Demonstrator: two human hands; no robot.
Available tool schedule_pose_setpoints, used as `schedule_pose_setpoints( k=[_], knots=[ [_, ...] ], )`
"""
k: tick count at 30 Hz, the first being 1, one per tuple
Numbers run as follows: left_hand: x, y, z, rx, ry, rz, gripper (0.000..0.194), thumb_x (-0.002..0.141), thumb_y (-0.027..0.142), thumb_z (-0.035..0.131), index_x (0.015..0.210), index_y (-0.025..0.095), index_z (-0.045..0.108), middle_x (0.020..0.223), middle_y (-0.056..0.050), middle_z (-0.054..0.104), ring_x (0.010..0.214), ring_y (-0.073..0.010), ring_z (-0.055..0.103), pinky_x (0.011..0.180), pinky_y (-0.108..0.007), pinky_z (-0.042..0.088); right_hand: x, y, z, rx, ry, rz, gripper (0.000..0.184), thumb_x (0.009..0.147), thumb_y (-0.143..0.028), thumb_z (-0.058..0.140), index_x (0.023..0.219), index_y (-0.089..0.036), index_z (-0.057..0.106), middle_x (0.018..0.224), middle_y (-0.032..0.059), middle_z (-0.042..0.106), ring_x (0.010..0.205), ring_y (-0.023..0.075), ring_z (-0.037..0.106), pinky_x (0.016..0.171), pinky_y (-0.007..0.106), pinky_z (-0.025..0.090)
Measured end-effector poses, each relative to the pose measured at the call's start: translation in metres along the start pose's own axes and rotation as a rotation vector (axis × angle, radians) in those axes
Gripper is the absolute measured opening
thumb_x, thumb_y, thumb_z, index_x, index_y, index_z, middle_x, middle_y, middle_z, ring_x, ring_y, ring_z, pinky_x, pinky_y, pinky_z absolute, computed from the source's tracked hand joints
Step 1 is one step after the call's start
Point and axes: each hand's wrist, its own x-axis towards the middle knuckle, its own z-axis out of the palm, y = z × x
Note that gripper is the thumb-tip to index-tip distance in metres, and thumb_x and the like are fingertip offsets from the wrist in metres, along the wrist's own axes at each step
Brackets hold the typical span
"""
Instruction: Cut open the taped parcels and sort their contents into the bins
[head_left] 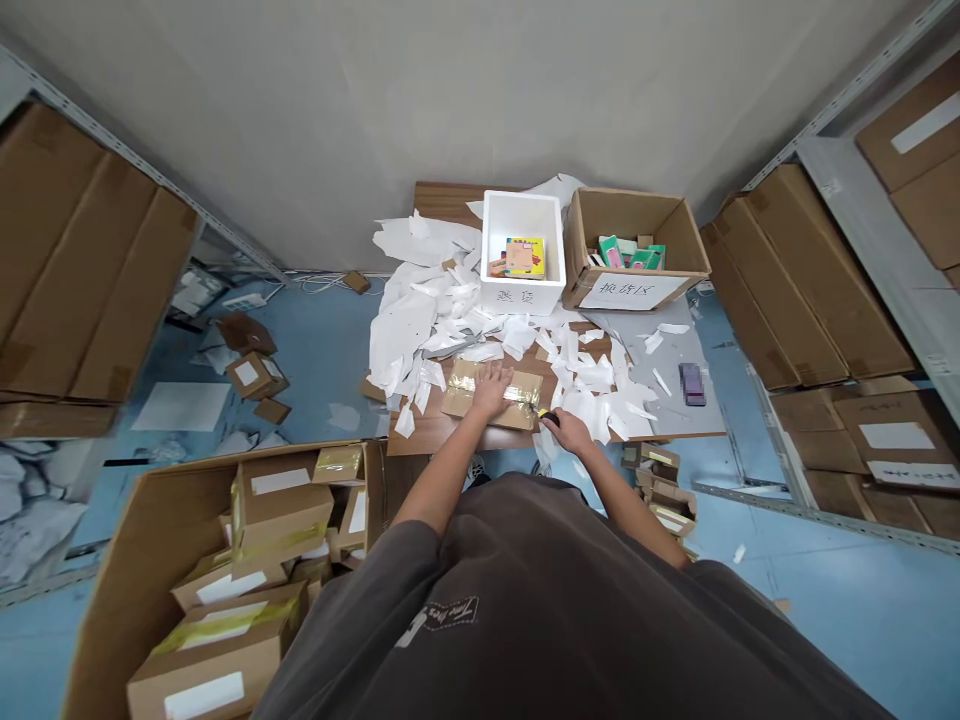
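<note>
Cutter at carton's right end, left palm bracing

Right hand (571,434): fingers closed round a yellow-and-black cutter (551,416), its tip at the carton's right end, by the clear tape (517,393). Exact blade depth: can't tell. Left hand (491,390): open, palm down, fingers spread on the carton's top, pressing rather than gripping. Taped carton (529,384): lying flat at the table's (427,436) near edge, between the forearms.

Handling, my read: keep the blade shallow, just through tape, since a deep stroke could nick the contents. Hold the left palm firm but off the cutting line; fingers look safest well back from the tip. Short, controlled strokes along the seam; steady the carton so it won't skid or pivot on loose paper.

Around it: torn white paper (596,375) beside the carton on both sides and beyond it, could snag the blade or hide an edge. White foam box (523,300) and open cardboard box (632,292) sit farther back, clear of the elbows. Phone-like purple item (693,384) off right.
</note>
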Motion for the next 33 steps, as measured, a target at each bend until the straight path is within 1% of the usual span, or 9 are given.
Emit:
schedule_pose_setpoints(
  k=[3, 7, 11, 19, 21, 25, 27, 30, 33],
  knots=[
    [-0.001, 0.001, 0.003, -0.009, 0.036, 0.013, 0.093, 0.096, 0.045, 0.075, 0.176, 0.024, 0.032, 0.183, -0.018, 0.026, 0.172, -0.0434, 0.007, 0.136, -0.066, 0.009, -0.002, -0.007, -0.005, -0.098, -0.016, 0.011, 0.04, 0.114, -0.052, 0.052, 0.137, -0.021, 0.065, 0.133, 0.0146, 0.074, 0.118, 0.0291, 0.071, 0.092, 0.032, 0.047],
    [-0.004, 0.002, 0.011, 0.021, 0.089, 0.051, 0.083, 0.104, 0.043, 0.065, 0.176, 0.017, 0.033, 0.182, -0.022, 0.025, 0.172, -0.0445, 0.005, 0.135, -0.07, 0.006, -0.003, -0.022, -0.01, -0.221, -0.003, 0.042, 0.042, 0.114, -0.052, 0.051, 0.138, -0.02, 0.063, 0.13, 0.0168, 0.073, 0.115, 0.0303, 0.073, 0.093, 0.034, 0.047],
    [-0.005, -0.005, 0.021, 0.015, 0.134, 0.119, 0.077, 0.107, 0.047, 0.06, 0.172, 0.013, 0.04, 0.181, -0.025, 0.025, 0.172, -0.0449, 0.005, 0.135, -0.069, 0.003, -0.004, -0.034, -0.014, -0.297, 0.007, 0.053, 0.041, 0.115, -0.049, 0.051, 0.14, -0.018, 0.06, 0.133, 0.0196, 0.072, 0.114, 0.0314, 0.074, 0.093, 0.035, 0.048],
    [0.001, -0.016, 0.031, -0.048, 0.228, 0.175, 0.071, 0.108, 0.053, 0.057, 0.166, 0.013, 0.05, 0.176, -0.027, 0.037, 0.17, -0.0444, 0.019, 0.136, -0.066, 0.01, 0.004, -0.039, -0.022, -0.295, 0.025, 0.047, 0.038, 0.115, -0.047, 0.053, 0.137, -0.016, 0.06, 0.128, 0.0209, 0.075, 0.117, 0.0329, 0.074, 0.096, 0.037, 0.05],
    [0.002, -0.016, 0.032, -0.044, 0.255, 0.163, 0.07, 0.108, 0.053, 0.057, 0.165, 0.013, 0.052, 0.175, -0.027, 0.039, 0.169, -0.0443, 0.022, 0.135, -0.066, 0.012, 0.007, -0.032, -0.023, -0.278, 0.05, 0.054, 0.04, 0.115, -0.047, 0.053, 0.139, -0.017, 0.059, 0.13, 0.0214, 0.074, 0.116, 0.033, 0.074, 0.096, 0.038, 0.05],
    [0.005, -0.016, 0.031, -0.02, 0.289, 0.133, 0.067, 0.109, 0.052, 0.057, 0.162, 0.011, 0.055, 0.172, -0.028, 0.044, 0.166, -0.045, 0.031, 0.135, -0.066, 0.016, 0.004, 0.012, -0.038, -0.177, 0.176, 0.35, 0.046, 0.119, -0.048, 0.039, 0.144, -0.012, 0.054, 0.115, 0.0209, 0.077, 0.102, 0.0298, 0.077, 0.091, 0.037, 0.05],
    [0.007, -0.016, 0.029, -0.018, 0.308, 0.14, 0.067, 0.108, 0.052, 0.058, 0.161, 0.011, 0.057, 0.171, -0.027, 0.045, 0.164, -0.0449, 0.034, 0.135, -0.065, 0.017, -0.002, 0.033, -0.045, -0.149, 0.201, 0.4, 0.047, 0.118, -0.049, 0.041, 0.145, -0.013, 0.053, 0.109, 0.0182, 0.079, 0.099, 0.0283, 0.078, 0.089, 0.034, 0.049],
    [0.01, -0.016, 0.026, -0.037, 0.341, 0.128, 0.064, 0.108, 0.051, 0.058, 0.158, 0.012, 0.061, 0.168, -0.027, 0.05, 0.161, -0.0442, 0.039, 0.135, -0.063, 0.021, -0.008, 0.036, -0.04, -0.157, 0.144, 0.266, 0.043, 0.116, -0.052, 0.047, 0.137, -0.016, 0.057, 0.114, 0.0172, 0.079, 0.105, 0.0289, 0.076, 0.086, 0.032, 0.047],
    [0.011, -0.015, 0.025, -0.038, 0.357, 0.114, 0.062, 0.109, 0.052, 0.057, 0.155, 0.012, 0.063, 0.165, -0.027, 0.053, 0.159, -0.0436, 0.043, 0.135, -0.061, 0.024, -0.006, 0.011, -0.021, -0.154, 0.094, 0.131, 0.041, 0.116, -0.053, 0.045, 0.133, -0.019, 0.06, 0.119, 0.0169, 0.079, 0.109, 0.0293, 0.075, 0.085, 0.031, 0.045]
  ],
)
